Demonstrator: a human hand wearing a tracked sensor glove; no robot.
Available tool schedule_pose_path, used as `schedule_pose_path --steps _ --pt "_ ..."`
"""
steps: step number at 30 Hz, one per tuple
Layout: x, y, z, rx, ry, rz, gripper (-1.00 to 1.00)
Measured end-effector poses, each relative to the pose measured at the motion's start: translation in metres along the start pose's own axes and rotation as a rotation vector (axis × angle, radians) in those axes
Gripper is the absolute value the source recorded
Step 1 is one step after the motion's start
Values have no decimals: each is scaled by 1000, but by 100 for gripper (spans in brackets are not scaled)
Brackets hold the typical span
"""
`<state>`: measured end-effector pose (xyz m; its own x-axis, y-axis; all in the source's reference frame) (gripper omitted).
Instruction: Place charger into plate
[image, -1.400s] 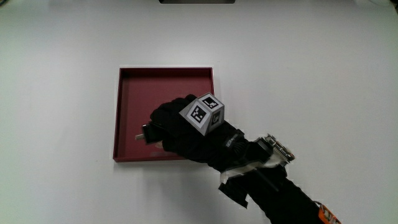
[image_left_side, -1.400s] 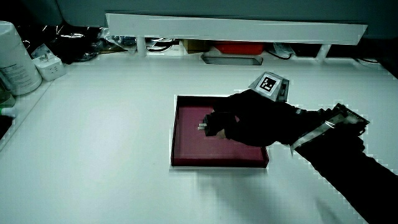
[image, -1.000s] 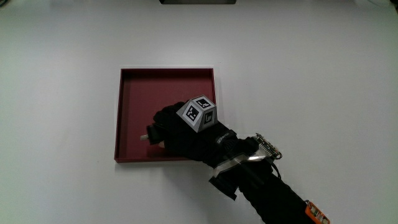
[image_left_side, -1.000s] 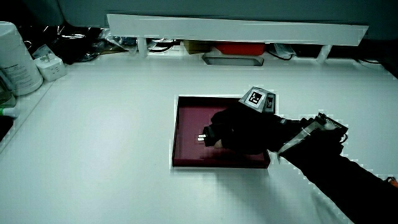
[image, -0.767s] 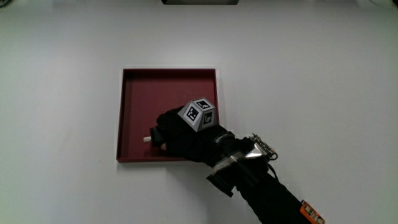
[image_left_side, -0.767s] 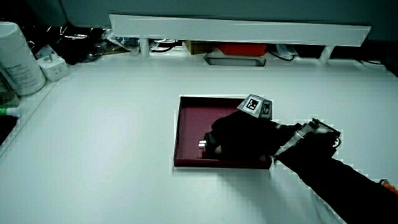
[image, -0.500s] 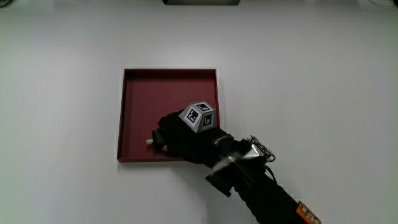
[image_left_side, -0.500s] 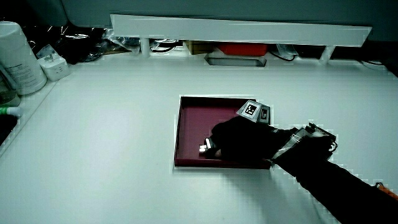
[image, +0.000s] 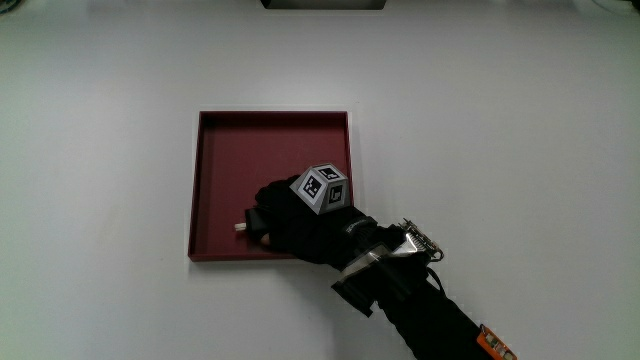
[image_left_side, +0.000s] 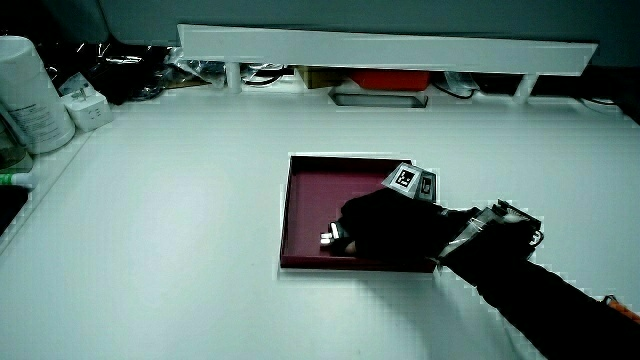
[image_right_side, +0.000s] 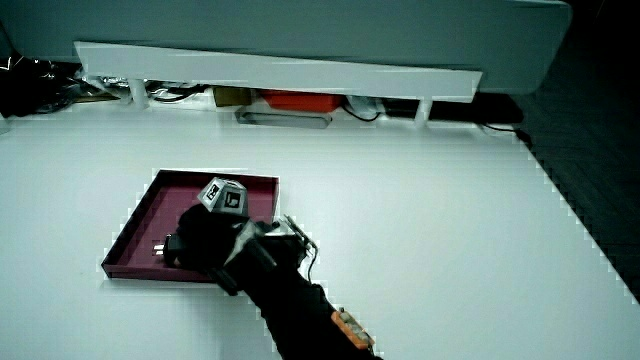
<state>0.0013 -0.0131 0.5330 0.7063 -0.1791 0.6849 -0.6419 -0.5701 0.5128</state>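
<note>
A white table (image: 500, 120) runs to a low partition (image_left_side: 380, 48) with clutter under it. A white jar (image_left_side: 30, 95) stands near the table's edge, well apart from the plate (image: 215, 150). The hand (image: 295, 220) lies in the plate's 5 o'clock corner, fingers curled round the charger (image: 243, 226), prongs toward 9 o'clock. Since half a second ago nothing has visibly changed.

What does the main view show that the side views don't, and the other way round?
Only the main view shows the plate squarely from above, bare table all around it. Only the side views show the low partition and a pale bottle at the table's edge. All show the hand over the plate, holding the charger, whose prongs stick out.
</note>
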Motion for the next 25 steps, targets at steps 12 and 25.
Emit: schedule_pose_path --steps 12,25 --pt "9 -28 20 -23 149 123 -100" --pt "1 -85 72 -51 126 170 -100"
